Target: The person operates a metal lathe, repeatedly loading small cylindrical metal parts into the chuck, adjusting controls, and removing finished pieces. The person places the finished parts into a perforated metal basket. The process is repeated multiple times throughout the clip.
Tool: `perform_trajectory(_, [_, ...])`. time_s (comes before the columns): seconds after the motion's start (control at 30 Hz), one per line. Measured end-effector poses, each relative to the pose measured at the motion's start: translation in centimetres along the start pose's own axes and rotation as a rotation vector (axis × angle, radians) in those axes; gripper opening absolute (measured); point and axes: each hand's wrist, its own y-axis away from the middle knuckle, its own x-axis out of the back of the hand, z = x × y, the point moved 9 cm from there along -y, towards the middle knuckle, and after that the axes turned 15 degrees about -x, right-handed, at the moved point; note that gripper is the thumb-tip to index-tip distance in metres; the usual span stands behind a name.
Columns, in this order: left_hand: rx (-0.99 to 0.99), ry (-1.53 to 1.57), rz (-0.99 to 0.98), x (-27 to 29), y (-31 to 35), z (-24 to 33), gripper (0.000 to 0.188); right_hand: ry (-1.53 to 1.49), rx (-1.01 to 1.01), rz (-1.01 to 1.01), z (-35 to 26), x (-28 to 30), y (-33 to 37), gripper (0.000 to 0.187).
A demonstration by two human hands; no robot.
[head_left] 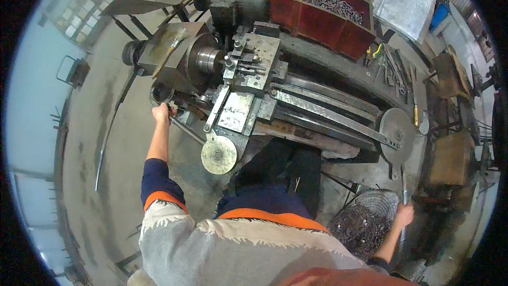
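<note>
A lathe-like machine fills the middle, with a steel chuck (pixel 205 59) at its headstock and a tool slide (pixel 256 61) beside it. My left hand (pixel 162 112) is closed below the headstock, next to a dark ring (pixel 161 93) and the upper end of a slanting metal bar (pixel 188 130). What its fingers hold is hidden. On the far right, my right hand (pixel 405 215) is wrapped round a metal lever (pixel 405 182) that runs up to a large round plate (pixel 397 135). A smaller round plate (pixel 218 154) sits on the slide's near end.
A red bin (pixel 317 27) of small metal parts stands behind the bed, near a motor (pixel 243 2). Hand tools (pixel 394 69) lie at the back right. A basket of dark metal pieces (pixel 362 228) is beside my right arm. A long rod (pixel 108 143) slants down at left.
</note>
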Motion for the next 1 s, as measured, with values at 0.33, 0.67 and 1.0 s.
perform_trajectory(0.33, [-0.007,0.089,-0.234,2.9,-3.4,-1.8,0.019,0.074,-0.082,-0.155,0.5,-3.1,-12.5,0.036])
perform_trajectory(0.67, [0.117,0.212,0.347,18.7,7.2,-5.3,0.01,0.024,-0.191,-0.154,3.5,-2.9,-2.6,0.038])
perform_trajectory(1.0, [0.076,0.167,0.433,17.7,7.0,-4.6,0.011,0.037,-0.29,-0.234,1.2,0.2,3.6,0.043])
